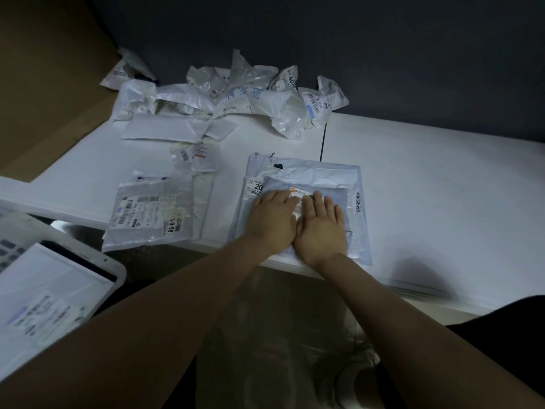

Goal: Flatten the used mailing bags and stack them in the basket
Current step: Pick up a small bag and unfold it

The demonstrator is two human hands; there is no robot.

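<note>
Both hands, left (272, 218) and right (321, 228), lay flat with fingers straight, pressing the top bag (333, 199) at frame centre.

Stack label (256, 186): "20". Crumpled bag (290, 79): "40". Left bag sticker (171, 227): "1-9-99". Rest illegible.

Grey mailing bags (306, 172) stacked flat in front; crumpled white bags (236, 95) heaped behind; basket (115, 267) left.

Left hand (272, 216) and right hand (321, 228) bare, forearms uncovered down to the frame edge. Black garment (501, 317) shows lower right behind the right arm; top or trousers, unclear.
</note>
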